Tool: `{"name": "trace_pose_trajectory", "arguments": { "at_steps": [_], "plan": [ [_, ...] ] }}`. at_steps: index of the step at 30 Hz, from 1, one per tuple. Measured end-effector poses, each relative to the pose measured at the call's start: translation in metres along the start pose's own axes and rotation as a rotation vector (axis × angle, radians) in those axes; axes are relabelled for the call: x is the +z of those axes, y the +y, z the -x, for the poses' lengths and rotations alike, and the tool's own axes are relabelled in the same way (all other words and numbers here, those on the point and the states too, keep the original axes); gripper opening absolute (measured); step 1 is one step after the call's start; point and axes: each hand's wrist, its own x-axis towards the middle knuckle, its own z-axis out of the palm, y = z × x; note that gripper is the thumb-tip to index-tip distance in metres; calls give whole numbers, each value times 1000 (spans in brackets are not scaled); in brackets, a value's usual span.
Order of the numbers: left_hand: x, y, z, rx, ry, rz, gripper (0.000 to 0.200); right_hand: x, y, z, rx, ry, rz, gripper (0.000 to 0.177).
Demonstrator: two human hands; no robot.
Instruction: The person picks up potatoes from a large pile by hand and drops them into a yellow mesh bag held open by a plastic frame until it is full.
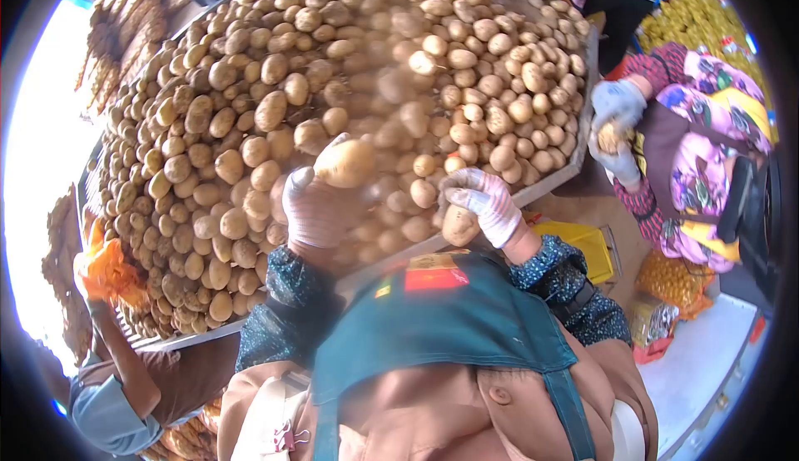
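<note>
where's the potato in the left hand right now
Head view, just left of centre: the potato is held by the gloved left hand, over the near edge of the potato pile.

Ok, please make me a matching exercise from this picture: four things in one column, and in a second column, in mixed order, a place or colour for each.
Things
1. left hand
2. right hand
3. crate
4. bag

Descriptions
a. yellow, below the table edge
b. orange, at the far left
c. holds the raised potato over the potato pile
d. grips the lower potato at the near edge of the table

Pairs: 1-c, 2-d, 3-a, 4-b
</note>
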Motion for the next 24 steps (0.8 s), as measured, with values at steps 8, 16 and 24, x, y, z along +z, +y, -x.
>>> {"name": "trace_pose_trajectory", "arguments": {
  "at_steps": [8,16,24],
  "plan": [
    [14,-50,4,36,-21,-233,68,31,-14,23,-303,-78,484,54],
    [32,-134,15,-213,-130,-930,86,-18,7,74,-74,-35,-105,47],
    [-47,-154,47,20,289,-1070,36,-224,98,213,94,1091,-422,27]
  ]
}}
